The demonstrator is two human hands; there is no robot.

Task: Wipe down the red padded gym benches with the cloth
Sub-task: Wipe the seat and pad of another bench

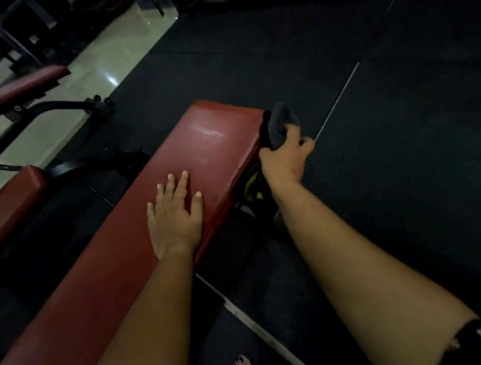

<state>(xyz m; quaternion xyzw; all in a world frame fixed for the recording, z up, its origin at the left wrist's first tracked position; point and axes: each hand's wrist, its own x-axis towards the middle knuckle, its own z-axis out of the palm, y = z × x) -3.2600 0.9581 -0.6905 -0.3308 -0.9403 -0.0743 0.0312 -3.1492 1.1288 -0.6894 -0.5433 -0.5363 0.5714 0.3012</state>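
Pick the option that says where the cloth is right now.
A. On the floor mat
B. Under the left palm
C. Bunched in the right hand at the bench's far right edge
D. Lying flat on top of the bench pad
C: the right hand grips the dark cloth against the side edge of the red bench, while the left hand lies flat on the pad holding nothing.

Left grip [174,217] flat, right [285,158] seemingly clenched

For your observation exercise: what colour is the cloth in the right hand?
Dark grey; the right hand grips the cloth, seen in the head view.
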